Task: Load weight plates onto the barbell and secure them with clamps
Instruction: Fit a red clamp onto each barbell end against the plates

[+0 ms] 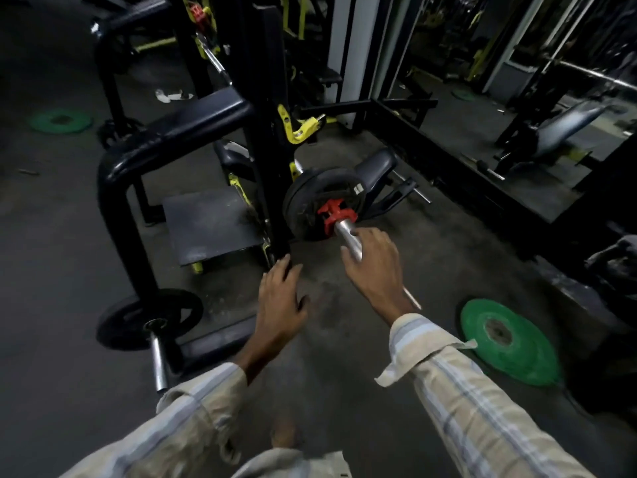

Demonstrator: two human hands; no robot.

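A steel barbell sleeve points toward me, with black weight plates on it. A red clamp sits on the sleeve against the outer plate. My right hand rests over the sleeve's near end, fingers curled loosely on it. My left hand hovers to the left and lower, fingers apart, holding nothing. A green plate lies flat on the floor at the right.
A black rack upright with yellow hooks stands just behind the plates. A black frame with a plate on a peg is at the left. Another green plate lies far left. A bench is at the right.
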